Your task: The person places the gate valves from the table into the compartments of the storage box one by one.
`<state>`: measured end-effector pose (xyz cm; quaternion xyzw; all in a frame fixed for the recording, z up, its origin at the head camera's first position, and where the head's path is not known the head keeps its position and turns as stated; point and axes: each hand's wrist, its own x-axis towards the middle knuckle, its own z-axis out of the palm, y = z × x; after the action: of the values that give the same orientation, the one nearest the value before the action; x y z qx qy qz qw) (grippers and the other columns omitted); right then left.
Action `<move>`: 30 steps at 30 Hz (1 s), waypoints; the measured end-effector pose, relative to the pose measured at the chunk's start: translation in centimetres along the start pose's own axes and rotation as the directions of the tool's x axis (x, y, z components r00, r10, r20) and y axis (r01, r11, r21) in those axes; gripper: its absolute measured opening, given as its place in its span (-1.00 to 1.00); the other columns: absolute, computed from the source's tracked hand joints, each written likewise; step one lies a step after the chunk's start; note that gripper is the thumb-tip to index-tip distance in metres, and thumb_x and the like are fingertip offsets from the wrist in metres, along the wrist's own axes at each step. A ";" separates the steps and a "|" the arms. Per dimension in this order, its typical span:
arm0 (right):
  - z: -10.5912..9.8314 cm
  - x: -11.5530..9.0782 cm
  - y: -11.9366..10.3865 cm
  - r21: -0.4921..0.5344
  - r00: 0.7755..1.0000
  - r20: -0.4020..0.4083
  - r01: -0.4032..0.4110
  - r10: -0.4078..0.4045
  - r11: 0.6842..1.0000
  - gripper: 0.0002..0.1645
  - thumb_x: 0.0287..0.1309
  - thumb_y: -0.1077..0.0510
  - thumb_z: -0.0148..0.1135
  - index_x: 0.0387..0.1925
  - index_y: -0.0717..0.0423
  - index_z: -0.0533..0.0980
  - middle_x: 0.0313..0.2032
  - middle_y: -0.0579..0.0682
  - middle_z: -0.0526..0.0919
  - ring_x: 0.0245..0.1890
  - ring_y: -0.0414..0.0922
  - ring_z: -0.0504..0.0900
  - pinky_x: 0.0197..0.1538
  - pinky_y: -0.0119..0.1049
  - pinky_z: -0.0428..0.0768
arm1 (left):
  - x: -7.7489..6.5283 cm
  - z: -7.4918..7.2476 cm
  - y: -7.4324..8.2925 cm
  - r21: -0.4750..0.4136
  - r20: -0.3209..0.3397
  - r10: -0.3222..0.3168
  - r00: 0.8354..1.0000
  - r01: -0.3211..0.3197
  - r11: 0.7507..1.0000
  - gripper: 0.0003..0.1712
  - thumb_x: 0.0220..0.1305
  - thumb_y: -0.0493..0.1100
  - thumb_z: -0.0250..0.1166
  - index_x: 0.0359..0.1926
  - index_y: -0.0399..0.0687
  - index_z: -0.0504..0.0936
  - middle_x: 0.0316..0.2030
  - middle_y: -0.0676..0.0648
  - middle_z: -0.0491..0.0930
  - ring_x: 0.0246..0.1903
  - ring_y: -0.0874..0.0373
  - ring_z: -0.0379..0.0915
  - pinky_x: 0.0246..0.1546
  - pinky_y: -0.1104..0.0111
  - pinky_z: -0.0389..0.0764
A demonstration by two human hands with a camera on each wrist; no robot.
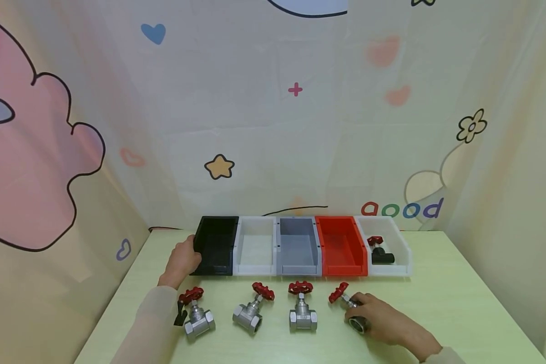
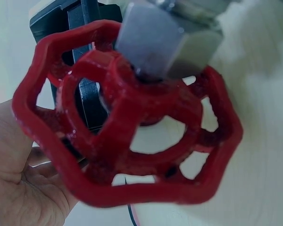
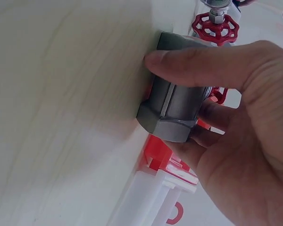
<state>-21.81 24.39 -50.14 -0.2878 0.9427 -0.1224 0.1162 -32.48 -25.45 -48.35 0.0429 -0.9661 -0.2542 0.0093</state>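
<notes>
My right hand [image 1: 379, 318] grips the metal body of a gate valve [image 1: 346, 298] at the right of the row. In the right wrist view, its thumb lies across the valve body [image 3: 174, 106], with fingers on the far side. My left hand [image 1: 182, 260] holds the left side of the black bin [image 1: 216, 247]; its fingertips are partly hidden. Three other silver valves with red handwheels stand on the table: a left valve [image 1: 197, 318], a second valve [image 1: 250, 313] and a middle valve [image 1: 302, 313]. The left valve's handwheel [image 2: 132, 183] fills much of the left wrist view.
Right of the black bin, a white bin [image 1: 255, 271], a grey bin [image 1: 299, 270], a red bin [image 1: 344, 270] and another white bin [image 1: 402, 253] stand side by side. The rightmost holds a black-bodied valve [image 1: 382, 255]. A printed curtain [image 1: 255, 101] hangs behind the table.
</notes>
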 end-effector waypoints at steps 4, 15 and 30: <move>0.0 0.0 0.0 0.014 1.000 0.007 -0.006 0.006 1.000 -0.41 -0.19 0.37 0.48 -0.19 -0.36 0.67 -0.03 -0.06 0.54 -0.05 -0.09 0.48 0.06 0.04 0.61 | 0.0 0.0 0.1 -0.008 0.001 -0.006 1.000 0.006 1.000 -0.26 0.30 -0.29 0.05 0.45 -0.40 0.08 0.21 -0.50 0.43 -0.04 -0.23 0.57 0.08 -0.10 0.54; -0.3 -0.1 -0.4 0.010 1.000 0.010 -0.002 0.002 1.000 -0.41 -0.16 0.42 0.44 -0.19 -0.33 0.68 -0.04 -0.05 0.57 -0.07 -0.09 0.50 0.05 0.02 0.62 | 0.1 0.1 0.0 -0.011 0.002 -0.010 1.000 0.010 1.000 -0.26 0.30 -0.29 0.06 0.45 -0.40 0.07 0.21 -0.50 0.43 -0.16 -0.14 0.57 0.06 -0.09 0.55; -1.0 -0.5 -1.0 -0.041 0.999 -0.021 0.045 -0.046 0.998 -0.46 -0.14 0.34 0.48 -0.16 -0.31 0.69 -0.12 -0.10 0.55 -0.15 -0.18 0.46 -0.03 -0.12 0.65 | 0.2 0.1 -0.1 -0.012 0.004 -0.004 1.000 0.004 1.000 -0.25 0.29 -0.29 0.04 0.46 -0.41 0.05 0.24 -0.50 0.40 -0.01 -0.23 0.55 0.10 -0.11 0.52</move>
<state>-21.22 24.05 -48.84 -0.3101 0.9394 -0.1092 0.0971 -32.65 -25.54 -48.50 0.0444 -0.9646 -0.2599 0.0070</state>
